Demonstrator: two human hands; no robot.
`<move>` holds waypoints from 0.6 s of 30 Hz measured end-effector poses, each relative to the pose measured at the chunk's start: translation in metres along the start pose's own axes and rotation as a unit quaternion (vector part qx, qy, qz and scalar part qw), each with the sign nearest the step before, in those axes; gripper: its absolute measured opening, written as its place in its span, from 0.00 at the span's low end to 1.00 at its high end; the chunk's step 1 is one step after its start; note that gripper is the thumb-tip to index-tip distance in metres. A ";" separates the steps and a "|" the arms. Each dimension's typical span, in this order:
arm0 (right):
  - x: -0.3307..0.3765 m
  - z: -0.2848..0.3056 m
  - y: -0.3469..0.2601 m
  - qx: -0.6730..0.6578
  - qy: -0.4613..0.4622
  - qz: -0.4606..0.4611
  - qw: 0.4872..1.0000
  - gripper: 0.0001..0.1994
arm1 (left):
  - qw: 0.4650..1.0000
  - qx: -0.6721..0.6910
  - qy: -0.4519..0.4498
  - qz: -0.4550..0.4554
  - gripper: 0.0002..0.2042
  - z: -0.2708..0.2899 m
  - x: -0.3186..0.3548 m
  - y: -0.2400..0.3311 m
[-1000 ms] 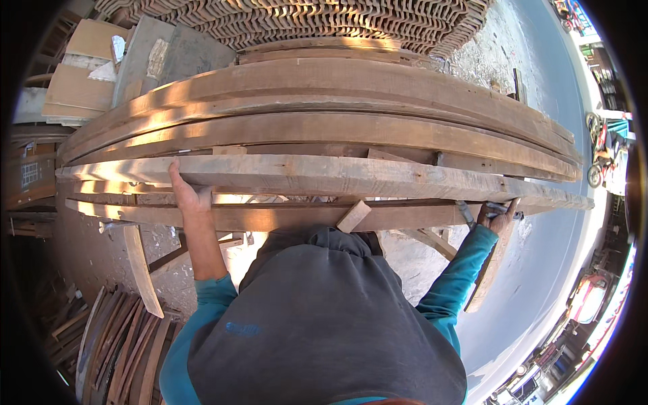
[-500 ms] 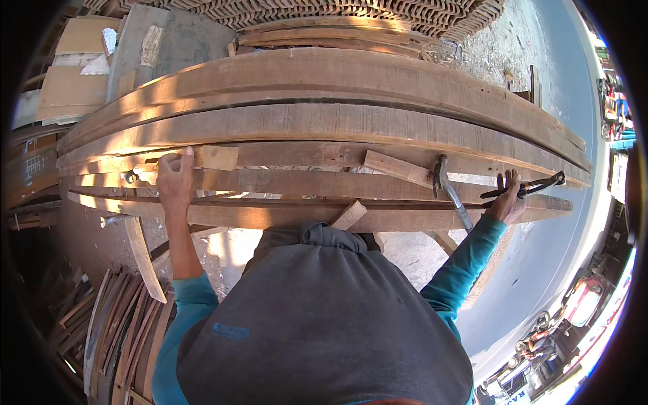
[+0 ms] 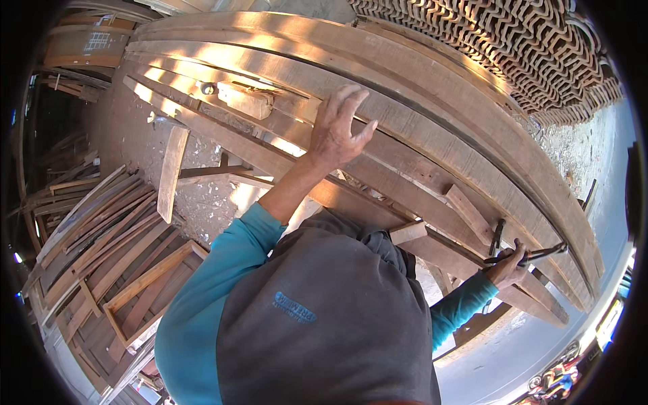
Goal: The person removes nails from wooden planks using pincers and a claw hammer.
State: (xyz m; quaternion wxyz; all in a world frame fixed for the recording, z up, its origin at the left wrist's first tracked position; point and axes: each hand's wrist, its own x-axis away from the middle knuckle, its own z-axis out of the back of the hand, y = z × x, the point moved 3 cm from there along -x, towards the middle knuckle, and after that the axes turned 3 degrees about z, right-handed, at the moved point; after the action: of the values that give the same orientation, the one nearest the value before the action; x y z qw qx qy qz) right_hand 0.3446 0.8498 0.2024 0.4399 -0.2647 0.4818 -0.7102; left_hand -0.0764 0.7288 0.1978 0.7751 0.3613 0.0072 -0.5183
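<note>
My left hand [image 3: 337, 128] hovers over or lightly touches the long wooden beams [image 3: 405, 121], fingers spread and holding nothing. Far to the right, my right hand [image 3: 509, 266] grips black pincers [image 3: 544, 252] by the handles, their head pointing right over the beam ends. Just behind that hand is the dark head of a hammer [image 3: 498, 233], its handle mostly hidden. A short wood offcut [image 3: 470, 214] lies across the beams beside it. Another small block [image 3: 408, 232] sits near my waist. Left of my left hand, a sunlit wood block [image 3: 246, 101] rests on the beams.
Stacked roof tiles [image 3: 486, 54] rise at the far right. Loose boards and frames [image 3: 121, 270] are piled on the floor at the lower left. A short slat [image 3: 173, 172] hangs below the beams, and a brown cardboard box [image 3: 88, 46] stands at the far left.
The view has swung left. My left hand has come away from the sunlit block and moved right along the beams, fingers spreading. My right hand keeps the pincers near the beam ends.
</note>
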 end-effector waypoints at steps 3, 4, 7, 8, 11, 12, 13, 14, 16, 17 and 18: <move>-0.006 -0.027 -0.011 -0.013 -0.121 0.110 0.987 0.12 | 0.997 0.062 -0.050 -0.010 0.23 -0.010 0.038 0.009; -0.003 -0.037 -0.017 -0.046 -0.143 0.105 0.983 0.13 | 0.997 0.057 -0.043 -0.006 0.23 -0.010 0.053 0.011; 0.006 -0.062 -0.036 -0.006 -0.148 0.214 0.965 0.19 | 0.992 0.081 -0.097 -0.018 0.20 -0.011 0.096 0.010; 0.007 -0.069 -0.039 -0.003 -0.150 0.218 0.964 0.19 | 0.990 0.086 -0.111 -0.011 0.19 -0.010 0.108 0.005; 0.019 -0.086 -0.045 0.326 -0.216 0.413 0.822 0.22 | 0.984 0.107 -0.140 0.027 0.17 -0.003 0.129 -0.009; 0.016 -0.097 -0.026 0.344 -0.259 0.393 0.813 0.20 | 0.986 0.112 -0.117 0.030 0.17 0.001 0.130 -0.013; 0.021 -0.110 -0.026 0.359 -0.231 0.460 0.778 0.20 | 0.990 0.074 -0.120 0.015 0.17 0.007 0.132 -0.019; 0.029 -0.119 -0.027 0.367 -0.216 0.454 0.782 0.20 | 0.991 0.063 -0.109 0.036 0.16 0.010 0.137 -0.022; 0.023 -0.117 -0.026 0.336 -0.267 0.459 0.778 0.22 | 0.990 0.068 -0.121 0.034 0.15 0.015 0.135 -0.019; 0.024 -0.109 -0.031 0.293 -0.285 0.429 0.806 0.23 | 0.987 0.087 -0.134 0.025 0.15 0.012 0.138 -0.017; 0.025 -0.097 -0.033 0.258 -0.278 0.406 0.832 0.23 | 0.981 0.113 -0.156 0.011 0.16 0.008 0.140 -0.011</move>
State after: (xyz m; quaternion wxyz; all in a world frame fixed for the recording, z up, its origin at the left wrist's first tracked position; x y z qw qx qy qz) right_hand 0.2427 0.8766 0.1932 0.8561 -0.1091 0.2027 -0.4626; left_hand -0.0238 0.6104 0.1433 0.7266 0.3614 -0.1762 -0.5571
